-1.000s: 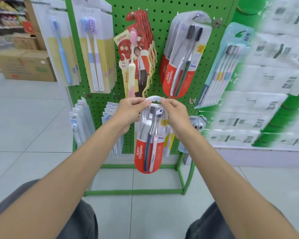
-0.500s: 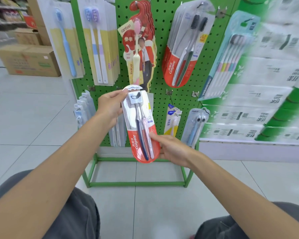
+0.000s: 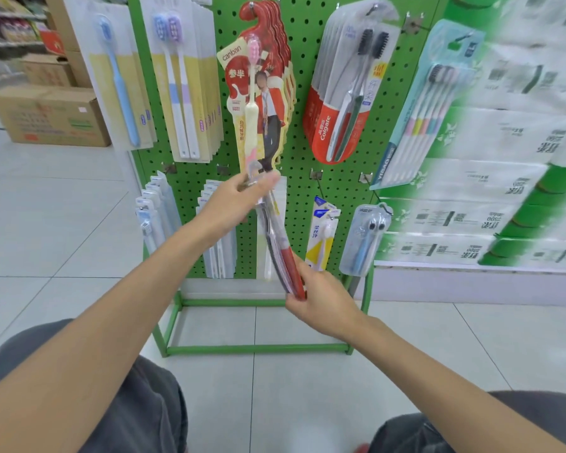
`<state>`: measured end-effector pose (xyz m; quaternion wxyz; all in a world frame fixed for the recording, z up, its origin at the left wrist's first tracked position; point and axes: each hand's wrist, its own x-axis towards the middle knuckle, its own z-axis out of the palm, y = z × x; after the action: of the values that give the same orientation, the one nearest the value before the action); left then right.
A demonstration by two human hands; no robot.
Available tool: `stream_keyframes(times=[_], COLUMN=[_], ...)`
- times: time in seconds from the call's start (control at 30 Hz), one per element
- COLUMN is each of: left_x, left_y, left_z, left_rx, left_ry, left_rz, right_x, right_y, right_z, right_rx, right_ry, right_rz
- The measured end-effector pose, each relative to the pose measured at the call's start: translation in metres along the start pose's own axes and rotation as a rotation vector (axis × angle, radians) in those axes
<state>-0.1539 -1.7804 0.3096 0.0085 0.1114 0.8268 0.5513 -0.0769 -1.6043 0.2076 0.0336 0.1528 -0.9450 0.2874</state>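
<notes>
A red and clear Colgate toothbrush pack (image 3: 280, 246) hangs in the air in front of the green pegboard rack (image 3: 304, 178), turned edge-on to me. My left hand (image 3: 236, 204) pinches its top end between thumb and fingers. My right hand (image 3: 321, 299) grips its red bottom end from below. The pack slants from upper left down to lower right. Its printed face is hidden from me.
More packs hang on the rack: blue and white brushes (image 3: 174, 83) at left, red cards (image 3: 262, 93) in the middle, Colgate packs (image 3: 347, 93) at right. White paper goods (image 3: 490, 178) are stacked to the right. Cardboard boxes (image 3: 49, 116) stand on the tiled floor at left.
The pack came off its lower hook into both hands. My right hand went from its top to its bottom end, and the pack has turned from face-on to edge-on.
</notes>
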Motion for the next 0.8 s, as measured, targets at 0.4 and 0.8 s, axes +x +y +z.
stream_keyframes(times=[0.4, 0.8], left_x=[0.009, 0.004], left_y=[-0.014, -0.020], left_z=[0.006, 0.021], left_rx=[-0.379, -0.425], left_ry=[0.026, -0.234], left_rz=[-0.026, -0.149], right_x=[0.005, 0.030], right_y=[-0.003, 0.004], right_z=[-0.007, -0.024], right_rx=[0.618, 0.750], right_ry=[-0.101, 0.068], right_rz=[0.105, 0.288])
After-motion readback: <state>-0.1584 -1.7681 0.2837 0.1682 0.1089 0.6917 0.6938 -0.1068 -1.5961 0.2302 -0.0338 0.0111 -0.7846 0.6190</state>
